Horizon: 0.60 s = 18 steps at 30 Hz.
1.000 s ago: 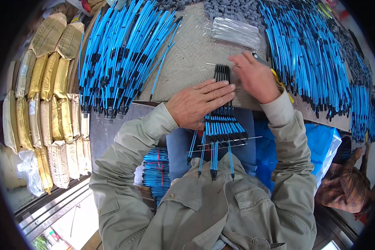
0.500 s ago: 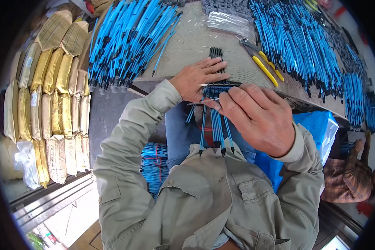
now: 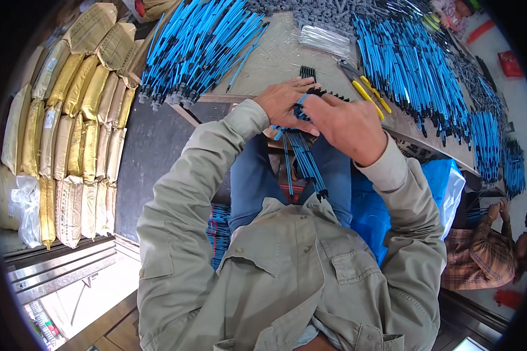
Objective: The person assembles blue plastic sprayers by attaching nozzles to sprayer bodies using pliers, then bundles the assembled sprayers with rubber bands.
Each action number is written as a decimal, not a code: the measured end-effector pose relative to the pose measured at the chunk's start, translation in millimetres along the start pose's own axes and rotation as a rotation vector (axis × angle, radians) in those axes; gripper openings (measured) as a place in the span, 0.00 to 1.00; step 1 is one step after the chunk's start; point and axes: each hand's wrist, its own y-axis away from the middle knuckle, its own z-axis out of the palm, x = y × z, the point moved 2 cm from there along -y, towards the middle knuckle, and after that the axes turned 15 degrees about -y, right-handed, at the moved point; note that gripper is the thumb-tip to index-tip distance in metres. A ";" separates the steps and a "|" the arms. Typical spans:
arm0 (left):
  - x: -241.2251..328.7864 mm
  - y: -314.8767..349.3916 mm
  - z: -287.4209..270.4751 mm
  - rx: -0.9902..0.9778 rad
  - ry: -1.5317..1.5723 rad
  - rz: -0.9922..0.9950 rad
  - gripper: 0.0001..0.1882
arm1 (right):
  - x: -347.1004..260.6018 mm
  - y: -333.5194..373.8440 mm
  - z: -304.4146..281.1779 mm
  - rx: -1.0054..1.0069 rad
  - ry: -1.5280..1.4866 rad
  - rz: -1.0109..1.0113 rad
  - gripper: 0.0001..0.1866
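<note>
Bundle of blue rods (image 3: 303,158) gripped at upper end by left hand (image 3: 284,102) and right hand (image 3: 348,126), both closed; long axis twelve-to-six, hanging toward lap; left hand slightly nearer table edge (image 3: 216,98).

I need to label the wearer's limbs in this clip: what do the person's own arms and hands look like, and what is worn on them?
Both arms wear long, loose sleeves of a khaki-olive work shirt, creased, ending in plain cuffs at the wrists. The left hand and right hand are bare: no gloves, and no rings or watch can be seen. The shirt has a collar and flapped chest pockets.
</note>
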 end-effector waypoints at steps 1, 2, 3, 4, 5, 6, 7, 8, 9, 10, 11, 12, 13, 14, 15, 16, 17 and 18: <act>2.0 -0.2 -4.5 0.007 0.005 -0.028 0.31 | 1.4 -1.2 -8.9 0.059 -0.057 0.005 0.08; 2.0 1.0 -3.5 0.011 0.001 -0.029 0.31 | 2.6 -2.4 -17.8 0.119 -0.115 0.009 0.06; 1.1 3.1 0.3 0.021 -0.007 -0.043 0.32 | 3.9 -3.4 -23.3 0.179 -0.172 0.014 0.05; 0.3 5.0 3.9 0.031 -0.016 -0.056 0.33 | 5.3 -4.8 -24.6 0.182 -0.168 0.008 0.05; -0.3 2.3 3.1 0.042 -0.025 -0.061 0.34 | 8.6 -6.8 -26.6 0.187 -0.198 0.012 0.04; 0.2 0.3 2.8 0.048 -0.032 -0.052 0.34 | 11.9 -8.6 -28.4 0.193 -0.228 0.015 0.04; 1.5 -0.1 3.9 0.029 -0.009 -0.096 0.34 | 14.2 -9.5 -30.1 0.200 -0.259 0.020 0.03; 3.3 0.1 5.6 0.009 0.014 -0.139 0.34 | 15.1 -9.9 -31.4 0.208 -0.251 0.020 0.03; 4.2 -0.4 7.5 -0.013 0.039 -0.183 0.33 | 14.6 -9.9 -32.8 0.269 -0.183 -0.019 0.04; 5.5 -0.9 5.7 -0.011 0.032 -0.176 0.33 | 14.1 -10.6 -33.4 0.331 -0.117 -0.062 0.04; 6.1 -0.5 4.1 0.003 0.049 -0.193 0.33 | 14.3 -10.2 -33.1 0.391 -0.052 -0.102 0.05; 7.8 3.2 3.4 0.013 0.070 -0.215 0.32 | 15.9 -5.2 -31.2 0.392 -0.054 -0.101 0.05; 7.9 5.6 3.1 0.022 0.092 -0.238 0.32 | 20.2 5.9 -31.6 0.523 -0.053 -0.105 0.06; 6.6 5.9 3.3 0.016 0.093 -0.242 0.32 | 23.7 18.3 -30.1 0.652 -0.054 -0.108 0.08; 6.4 3.7 3.9 0.027 0.086 -0.217 0.31 | 23.4 29.7 -25.5 0.778 -0.056 -0.108 0.09; 5.6 1.6 4.5 0.037 0.080 -0.194 0.31 | 15.2 40.0 -13.9 0.772 -0.066 -0.102 0.09; 4.7 -0.7 6.2 0.049 0.072 -0.174 0.30 | 7.6 50.0 0.5 0.652 -0.339 -0.019 0.12; 2.5 1.3 9.7 0.036 0.081 -0.184 0.30 | -1.0 52.9 12.7 0.524 -0.611 0.071 0.15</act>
